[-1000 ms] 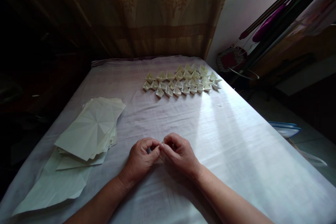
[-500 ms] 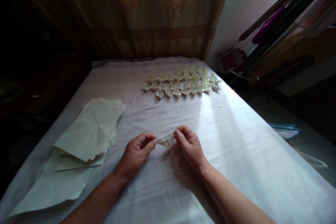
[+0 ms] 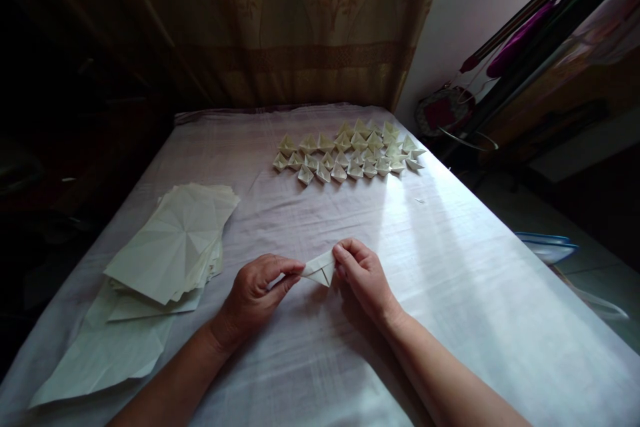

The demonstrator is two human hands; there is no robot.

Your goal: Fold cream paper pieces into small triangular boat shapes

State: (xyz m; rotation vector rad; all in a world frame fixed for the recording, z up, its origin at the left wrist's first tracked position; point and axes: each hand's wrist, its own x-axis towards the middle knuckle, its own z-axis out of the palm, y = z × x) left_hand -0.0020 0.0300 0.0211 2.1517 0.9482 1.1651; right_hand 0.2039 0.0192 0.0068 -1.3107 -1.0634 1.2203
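A small folded paper piece (image 3: 320, 269), pale and roughly triangular with its point toward me, is held between my two hands just over the cloth. My left hand (image 3: 261, 285) pinches its left corner between thumb and fingers. On the opposite corner, the thumb and bent fingers of my right hand (image 3: 361, 275) are closed, hiding that end. Crease lines and a short slit show on the paper's near face. Farther off, several small folded paper boats (image 3: 343, 159) stand in close rows.
A stack of creased paper sheets (image 3: 173, 243) lies at the left, over larger sheets (image 3: 103, 347). The white cloth (image 3: 240, 373) covers the table. A patterned curtain (image 3: 280, 33) hangs behind it. Past the right edge are a round bag (image 3: 443, 110) and a blue-rimmed item (image 3: 547, 248).
My left thumb and fingers have shifted on the left corner, with a wider gap between them now. The folded paper has tilted slightly and shows more of its near face.
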